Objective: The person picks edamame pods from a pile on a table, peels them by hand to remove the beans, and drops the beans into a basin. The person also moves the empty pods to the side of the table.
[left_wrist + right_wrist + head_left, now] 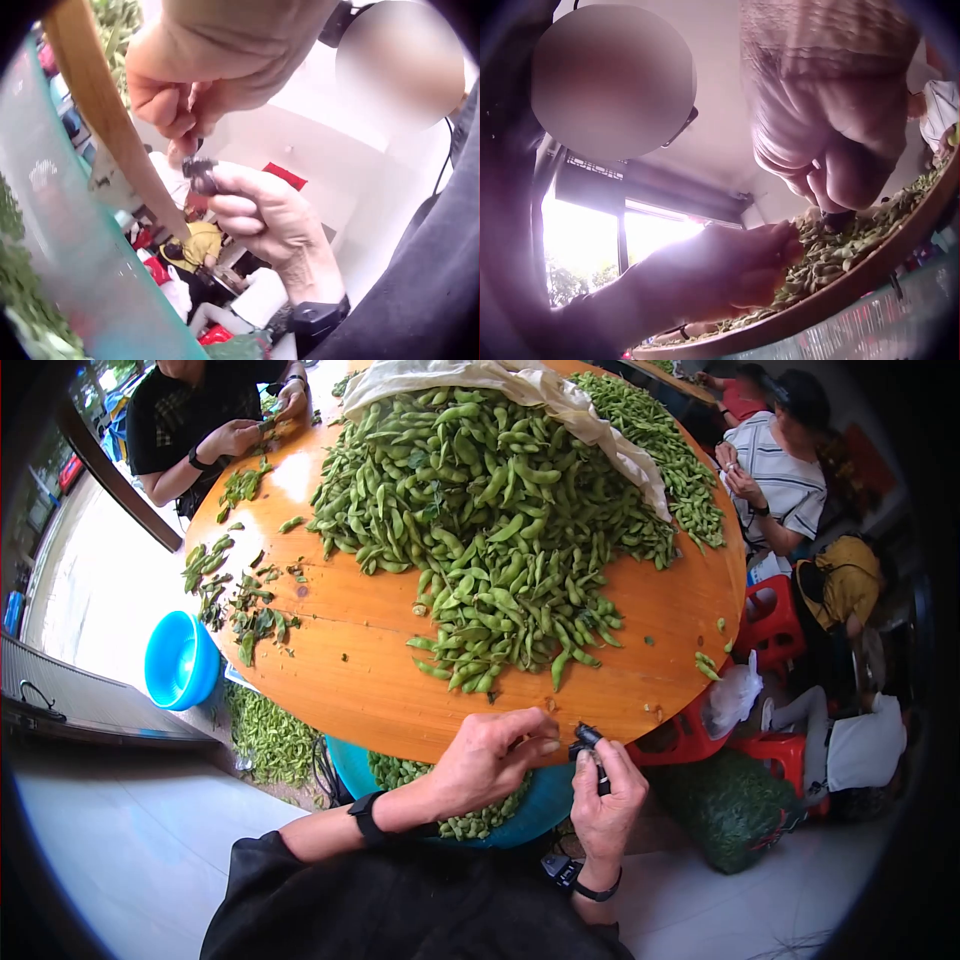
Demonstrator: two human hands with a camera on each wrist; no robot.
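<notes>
In the head view, my right hand [608,800] grips a small black clipper-like tool [588,738] between thumb and fingers, just off the near edge of the table. My left hand [495,750] is close beside it, fingers bent and fingertips drawn together right at the tool's left side. I cannot tell whether those fingertips pinch anything. The left wrist view has the black tool [201,174] upright in the right hand's fingertips. A large heap of green soybean pods [490,510] spreads over the round wooden table [350,680] beyond both hands.
Below the table edge stands a teal tub [345,765] of pods. Leaf scraps [255,622] lie on the table's left. A blue basin [180,662] is at left; red stools [775,622] and a dark green sack [725,810] are at right. Other people sit around the table.
</notes>
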